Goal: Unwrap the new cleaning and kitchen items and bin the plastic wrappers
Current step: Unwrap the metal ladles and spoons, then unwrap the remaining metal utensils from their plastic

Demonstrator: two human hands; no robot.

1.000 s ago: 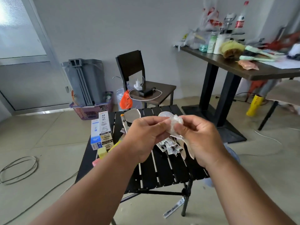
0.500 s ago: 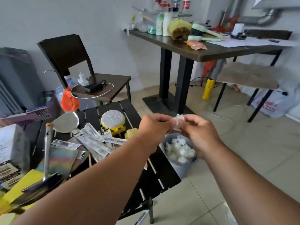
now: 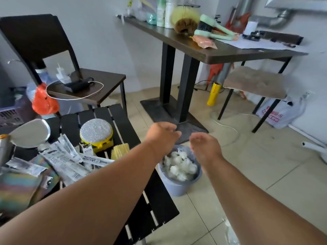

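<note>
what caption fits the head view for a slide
Both hands, left hand and right hand, open and empty above a grey bin of crumpled plastic wrappers beside the black table.

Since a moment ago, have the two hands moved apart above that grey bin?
Yes. The left hand and right hand, earlier pinched together on a wrapper, now hang apart and empty over the grey bin beside the black table.

1. Bin (image 3: 178, 187): smooth matt grey-blue plastic, holding crumpled clear plastic wrappers (image 3: 180, 167).
2. Low table (image 3: 122, 121): matt black slats.
3. Scourer (image 3: 96, 129): glittery silver mesh top.
4. Ladle (image 3: 29, 133): dull brushed metal.
5. Floor (image 3: 265, 165): glossy tile.
</note>
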